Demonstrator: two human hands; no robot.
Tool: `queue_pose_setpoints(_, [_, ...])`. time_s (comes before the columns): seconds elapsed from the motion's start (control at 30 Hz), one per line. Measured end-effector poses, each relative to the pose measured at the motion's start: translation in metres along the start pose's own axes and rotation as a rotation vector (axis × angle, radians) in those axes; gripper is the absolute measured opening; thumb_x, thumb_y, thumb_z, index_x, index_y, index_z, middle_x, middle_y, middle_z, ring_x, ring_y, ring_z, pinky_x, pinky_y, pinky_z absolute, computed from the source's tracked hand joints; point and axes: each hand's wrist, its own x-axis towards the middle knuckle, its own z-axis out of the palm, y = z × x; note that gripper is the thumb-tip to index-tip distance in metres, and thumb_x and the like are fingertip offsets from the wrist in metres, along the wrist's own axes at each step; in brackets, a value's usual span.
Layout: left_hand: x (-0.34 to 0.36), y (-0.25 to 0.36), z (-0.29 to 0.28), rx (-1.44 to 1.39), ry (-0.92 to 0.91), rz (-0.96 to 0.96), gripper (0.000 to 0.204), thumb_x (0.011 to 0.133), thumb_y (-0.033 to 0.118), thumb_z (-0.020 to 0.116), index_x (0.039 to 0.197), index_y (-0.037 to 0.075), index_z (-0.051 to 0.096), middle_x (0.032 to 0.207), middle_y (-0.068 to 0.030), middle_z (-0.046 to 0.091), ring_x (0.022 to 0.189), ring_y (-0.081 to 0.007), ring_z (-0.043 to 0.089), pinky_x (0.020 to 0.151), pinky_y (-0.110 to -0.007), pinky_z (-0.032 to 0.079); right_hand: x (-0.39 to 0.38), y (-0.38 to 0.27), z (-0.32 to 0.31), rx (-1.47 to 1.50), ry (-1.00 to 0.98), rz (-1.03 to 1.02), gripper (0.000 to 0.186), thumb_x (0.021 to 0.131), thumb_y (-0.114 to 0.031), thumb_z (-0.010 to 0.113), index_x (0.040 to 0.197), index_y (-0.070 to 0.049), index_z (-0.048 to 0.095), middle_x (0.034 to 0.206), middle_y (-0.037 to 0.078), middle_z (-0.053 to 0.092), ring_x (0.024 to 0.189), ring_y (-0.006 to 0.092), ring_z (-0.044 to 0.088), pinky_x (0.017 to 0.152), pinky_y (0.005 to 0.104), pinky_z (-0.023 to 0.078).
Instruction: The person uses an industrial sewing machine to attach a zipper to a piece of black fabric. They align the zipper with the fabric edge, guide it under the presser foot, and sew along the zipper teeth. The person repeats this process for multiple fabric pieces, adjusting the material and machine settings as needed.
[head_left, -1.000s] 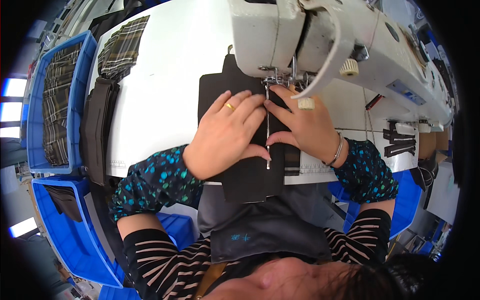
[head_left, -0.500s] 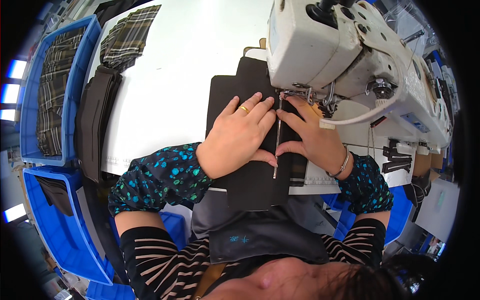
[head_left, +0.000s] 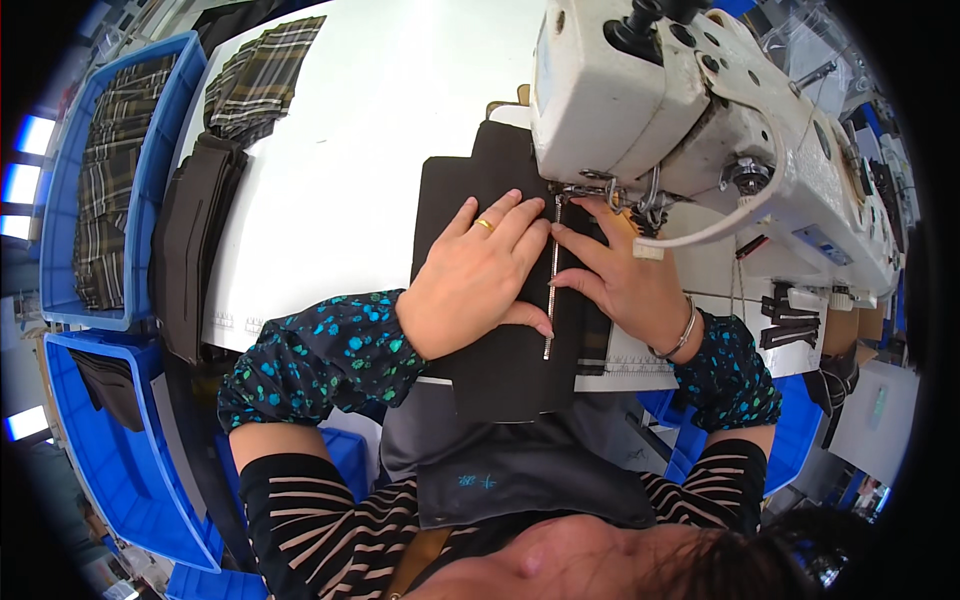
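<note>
Fabric panel (head_left: 495, 385), dark, lies on the desk (head_left: 340, 180) beneath the left hand (head_left: 478, 268) and right hand (head_left: 625, 275); a zipper (head_left: 554, 258) runs between them toward the sewing machine (head_left: 620, 100) just ahead. Both hands rest flattened, fingers spread, grasping nothing. For accurate feeding, apply even pressure on both sides, hold the zipper straight, and keep right fingertips clear of the stitching point.
</note>
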Motion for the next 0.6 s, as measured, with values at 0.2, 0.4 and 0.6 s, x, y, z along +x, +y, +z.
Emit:
queue_pose_setpoints(0.2, [-0.001,0.002,0.001,0.005,-0.018,-0.016,0.110,0.068,0.063,0.082,0.148,-0.006,0.050,0.157,-0.0203,0.049,0.150,-0.0391,0.044,0.120,-0.054,0.042,0.000,-0.008,-0.004,-0.047,-0.003,0.025,0.051,0.088,-0.042,0.079,0.130,-0.013,0.073,0.143,0.010,0.061,0.114,0.0303,0.070,0.088,0.0414,0.058])
queue_pose_setpoints(0.4, [-0.002,0.001,0.003,0.037,-0.021,0.012,0.114,0.070,0.069,0.076,0.149,-0.008,0.048,0.156,-0.0234,0.050,0.149,-0.0405,0.045,0.118,-0.055,0.043,0.004,-0.008,0.001,-0.007,0.127,-0.010,0.044,0.088,-0.043,0.079,0.120,-0.013,0.077,0.110,0.008,0.075,0.086,0.0293,0.061,0.099,0.0488,0.047])
queue_pose_setpoints(0.6, [-0.002,0.002,0.003,0.043,-0.051,0.005,0.116,0.070,0.068,0.077,0.152,-0.006,0.046,0.159,-0.0231,0.048,0.150,-0.0405,0.043,0.119,-0.057,0.041,0.003,-0.005,0.005,-0.026,0.128,-0.006,0.044,0.089,-0.046,0.077,0.119,-0.013,0.078,0.105,0.012,0.074,0.086,0.0308,0.063,0.103,0.0515,0.046])
